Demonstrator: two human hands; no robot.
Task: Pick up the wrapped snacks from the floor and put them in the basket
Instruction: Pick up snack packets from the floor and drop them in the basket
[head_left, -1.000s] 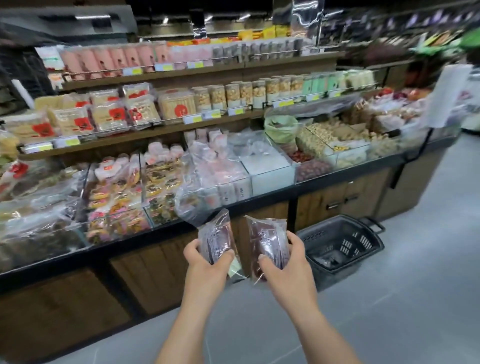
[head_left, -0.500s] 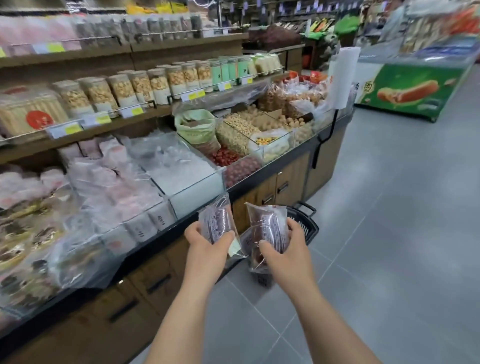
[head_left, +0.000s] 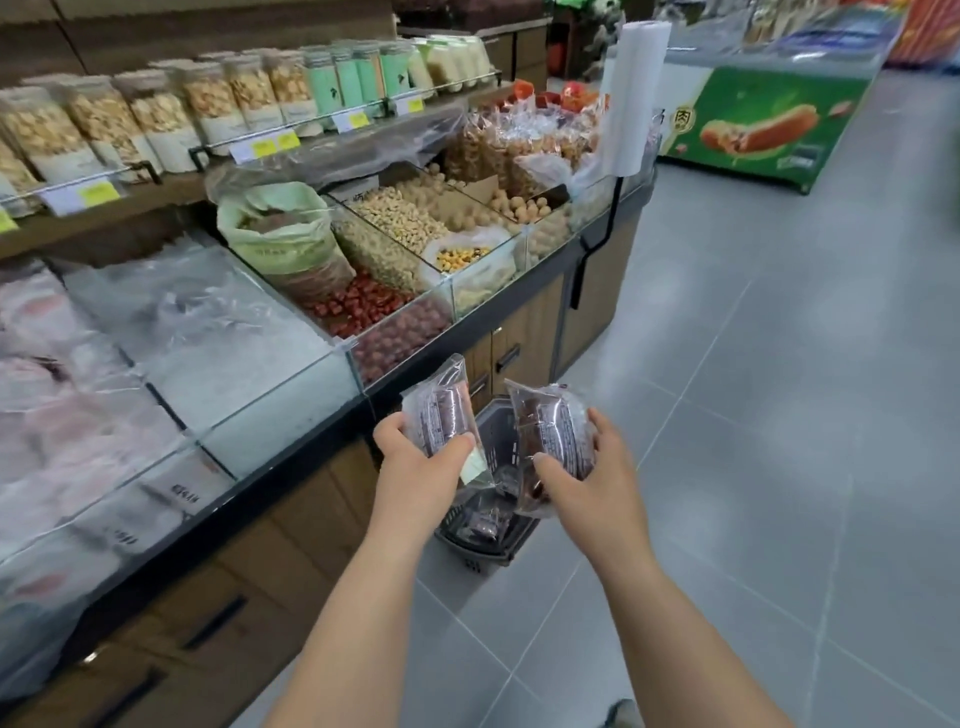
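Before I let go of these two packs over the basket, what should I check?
1. Left hand grips the left pack, fingers curled round it: ok.
2. Right hand grips the right pack: ok.
3. Basket stands on the floor below and between both hands: ok.
4. Both packs are over the basket's opening: cannot tell, the hands hide most of its rim.
5. Room in the basket: cannot tell; dark packs already lie in it and the rest is hidden.
6. No snacks left on the floor: cannot tell; none in view, but much lies outside the frame.
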